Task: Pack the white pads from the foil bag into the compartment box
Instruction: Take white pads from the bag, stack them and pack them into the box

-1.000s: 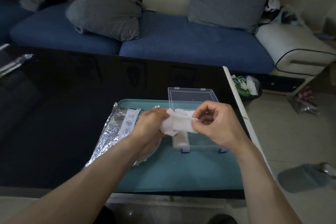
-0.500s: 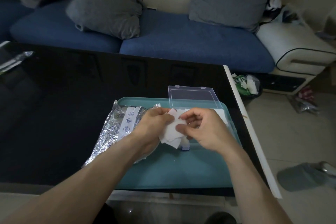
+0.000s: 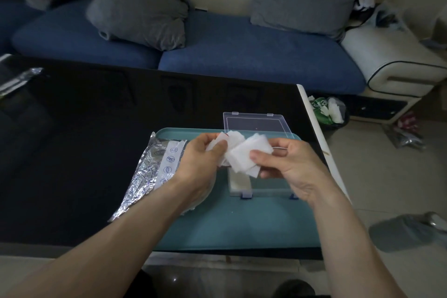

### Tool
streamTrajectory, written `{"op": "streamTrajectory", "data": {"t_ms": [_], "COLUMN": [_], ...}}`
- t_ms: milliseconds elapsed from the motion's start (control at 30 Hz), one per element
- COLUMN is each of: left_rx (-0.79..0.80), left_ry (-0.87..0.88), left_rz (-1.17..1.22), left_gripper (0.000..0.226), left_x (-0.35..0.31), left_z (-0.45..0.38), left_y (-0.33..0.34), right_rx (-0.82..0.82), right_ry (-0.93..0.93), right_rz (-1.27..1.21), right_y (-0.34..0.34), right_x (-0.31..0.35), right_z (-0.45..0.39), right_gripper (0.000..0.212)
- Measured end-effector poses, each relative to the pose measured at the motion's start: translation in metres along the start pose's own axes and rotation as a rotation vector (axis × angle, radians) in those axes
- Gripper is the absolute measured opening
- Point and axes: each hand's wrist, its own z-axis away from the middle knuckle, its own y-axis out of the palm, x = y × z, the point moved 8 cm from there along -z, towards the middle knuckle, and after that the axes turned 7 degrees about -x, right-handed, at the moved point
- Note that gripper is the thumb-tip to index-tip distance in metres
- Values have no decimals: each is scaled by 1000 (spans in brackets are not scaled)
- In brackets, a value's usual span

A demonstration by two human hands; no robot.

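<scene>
Above the clear plastic compartment box on the teal tray, both hands held a fanned clump of thin white square pads. Left hand gripped the clump's left end, fingers curled round it; right hand pinched the right end, thumb on top of the pads. Clump's long axis ran left to right, hand to hand — roughly across the box below.

Box sat directly under the pads, slightly toward the person, its lid standing open at the far side. Leftmost compartment already showed whitish filling; the rest lay partly hidden behind the right hand.

Crinkled silver foil bag lay flat just left of the left hand, half on the tray's edge.

Judgement: right hand stood nearer the unfilled compartments — likely the one to peel off pads and drop them straight down.
</scene>
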Motion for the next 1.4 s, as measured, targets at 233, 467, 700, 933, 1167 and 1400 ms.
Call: {"op": "streamTrajectory", "data": {"t_ms": [233, 467, 700, 933, 1167, 1400], "left_rx": [299, 287, 302, 289, 265, 267], "left_ry": [-182, -49, 255, 210, 130, 182], "left_rz": [35, -202, -481, -382, -319, -441], "left_gripper": [24, 9, 16, 12, 16, 17], "left_x": [11, 14, -13, -13, -16, -16], "left_z": [9, 8, 9, 9, 9, 3], "left_y": [20, 18, 16, 14, 11, 7], "right_rx": [-1, 74, -68, -146, -156, -31], "right_ry": [-11, -60, -117, -144, -219, -277], "right_rz": [-201, -201, -48, 57, 86, 126], "right_y": [-9, 2, -4, -1, -3, 5], "right_x": [-2, 4, 3, 0, 3, 8], "right_z": [-4, -2, -2, -2, -5, -4], "right_gripper": [35, 54, 28, 22, 18, 23]}}
